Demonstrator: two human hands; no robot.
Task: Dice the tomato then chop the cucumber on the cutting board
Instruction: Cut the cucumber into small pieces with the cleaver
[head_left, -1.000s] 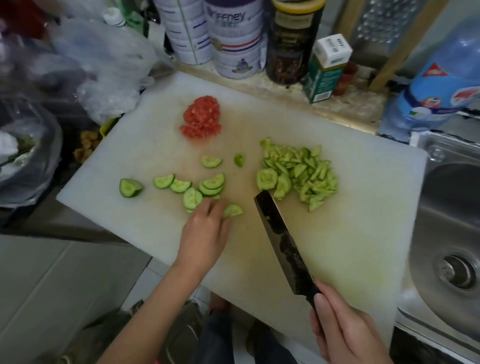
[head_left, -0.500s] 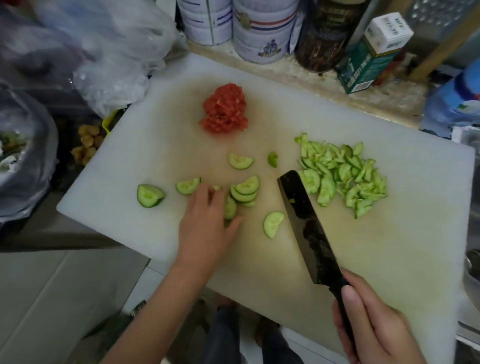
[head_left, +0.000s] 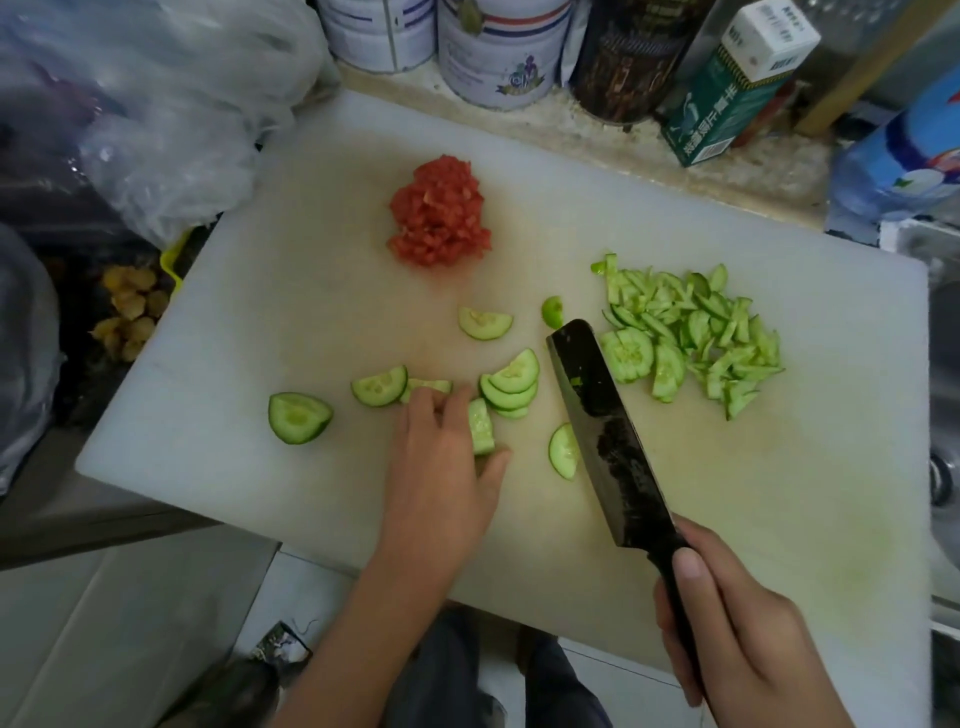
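The right hand (head_left: 737, 639) clenched the handle of the knife (head_left: 602, 431), blade angled away over the board (head_left: 234, 338), while the left hand (head_left: 441, 467) lay knuckles-up, pinching a cucumber slice (head_left: 480, 426) between thumb and fingers. The white board sat on a speckled bench (head_left: 571, 124). It carried one cucumber stub (head_left: 298, 418), one cucumber heap (head_left: 696, 338) and, farther, one tomato pile (head_left: 439, 213); two tins (head_left: 504, 47) stood behind.

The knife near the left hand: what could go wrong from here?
The left hand holds cucumber slices close to the knife blade; a hasty cut might nick its fingers. The cutting board seems to overhang the counter, so hard pressure near its front could tip it.
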